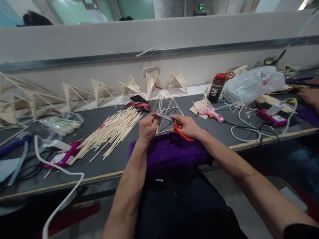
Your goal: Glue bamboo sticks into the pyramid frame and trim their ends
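My right hand [185, 125] is closed round the orange handles of a pair of scissors [184, 133]. Their metal blades point left and reach my left hand [149, 126], whose fingers are pinched together. What those fingers hold, if anything, is too small to make out. Just behind the hands a small frame of thin wooden sticks [171, 105] stands on the dark table. Left of my left hand lies a large loose pile of wooden sticks [112, 131]. A purple cloth [174, 149] lies at the table edge beneath my hands.
Fan-shaped stick models [131, 87] line the wall. To the right are a pink glue gun [211, 114], a dark bottle with a red lid [217, 89], a white plastic bag [254, 83] and cables. Another person's hand [309, 98] is at the far right. A magenta power strip [63, 155] lies left.
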Available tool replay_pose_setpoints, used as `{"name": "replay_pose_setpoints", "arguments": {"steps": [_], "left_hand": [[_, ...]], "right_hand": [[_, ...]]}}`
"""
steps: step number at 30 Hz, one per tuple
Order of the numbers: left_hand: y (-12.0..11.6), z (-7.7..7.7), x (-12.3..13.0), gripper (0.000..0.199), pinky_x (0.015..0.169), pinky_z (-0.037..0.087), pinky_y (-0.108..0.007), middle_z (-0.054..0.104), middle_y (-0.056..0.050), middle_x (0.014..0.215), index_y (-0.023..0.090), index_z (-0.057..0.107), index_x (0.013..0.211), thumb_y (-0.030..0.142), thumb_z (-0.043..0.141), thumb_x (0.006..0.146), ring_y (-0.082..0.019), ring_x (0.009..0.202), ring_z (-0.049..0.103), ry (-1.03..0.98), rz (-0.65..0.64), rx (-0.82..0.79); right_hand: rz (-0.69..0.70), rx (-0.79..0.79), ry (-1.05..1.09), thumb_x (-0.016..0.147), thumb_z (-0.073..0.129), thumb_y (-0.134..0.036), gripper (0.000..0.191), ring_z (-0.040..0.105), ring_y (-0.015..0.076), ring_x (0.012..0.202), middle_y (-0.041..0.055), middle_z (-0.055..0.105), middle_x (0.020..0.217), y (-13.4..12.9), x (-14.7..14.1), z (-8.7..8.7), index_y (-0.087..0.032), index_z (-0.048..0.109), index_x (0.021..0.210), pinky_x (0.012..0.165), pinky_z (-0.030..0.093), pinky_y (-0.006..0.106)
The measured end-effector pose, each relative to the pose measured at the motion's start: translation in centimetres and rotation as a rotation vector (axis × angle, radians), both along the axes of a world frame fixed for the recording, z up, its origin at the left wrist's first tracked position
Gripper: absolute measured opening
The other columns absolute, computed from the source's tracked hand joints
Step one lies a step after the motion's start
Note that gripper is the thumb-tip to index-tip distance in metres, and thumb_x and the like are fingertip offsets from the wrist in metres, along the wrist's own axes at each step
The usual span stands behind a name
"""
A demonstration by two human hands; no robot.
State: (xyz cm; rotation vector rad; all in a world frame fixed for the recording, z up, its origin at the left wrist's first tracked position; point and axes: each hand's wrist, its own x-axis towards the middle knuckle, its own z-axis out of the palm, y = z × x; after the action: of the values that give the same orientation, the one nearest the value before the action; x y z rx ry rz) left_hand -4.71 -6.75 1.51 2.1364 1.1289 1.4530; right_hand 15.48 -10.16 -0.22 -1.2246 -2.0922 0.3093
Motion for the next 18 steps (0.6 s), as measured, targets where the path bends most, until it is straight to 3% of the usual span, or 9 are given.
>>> {"name": "replay_pose_setpoints", "arguments": {"steps": [5,12,18], "left_hand": [[0.2,-0.6,0.2,0.028,0.06,0.034,-0.024,0.054,0.0,0.055,0.021,0.058,0.058,0.031,0.054,0.083,-0.014,0.056,0.048,0.019,0.023,0.042],[0.7,-1.3,0.4,0.025,0.058,0.031,-0.024,0.051,0.002,0.054,0.019,0.056,0.057,0.027,0.055,0.081,-0.012,0.054,0.044,0.017,0.061,0.021],[0.4,-1.0,0.7,0.008,0.058,0.034,-0.022,0.058,0.002,0.062,0.019,0.063,0.072,0.027,0.063,0.075,-0.012,0.059,0.05,-0.087,0.073,-0.032]], "right_hand": [[-0.022,-0.007,-0.033,0.08,0.052,-0.024,0.039,0.046,0.0118,0.063,0.0012,0.062,0.08,0.0,-0.3,-0.4,-0.018,0.057,0.119,0.063,0.036,0.024],[-0.06,0.004,-0.038,0.079,0.052,-0.024,0.031,0.044,0.0112,0.063,0.0008,0.061,0.08,0.0,-0.3,-0.7,-0.02,0.059,0.109,0.062,0.034,0.023],[-0.062,0.018,-0.013,0.078,0.053,-0.022,0.035,0.044,0.0114,0.062,-0.0007,0.058,0.074,0.1,-0.2,-0.5,-0.02,0.059,0.112,0.062,0.035,0.023]]}}
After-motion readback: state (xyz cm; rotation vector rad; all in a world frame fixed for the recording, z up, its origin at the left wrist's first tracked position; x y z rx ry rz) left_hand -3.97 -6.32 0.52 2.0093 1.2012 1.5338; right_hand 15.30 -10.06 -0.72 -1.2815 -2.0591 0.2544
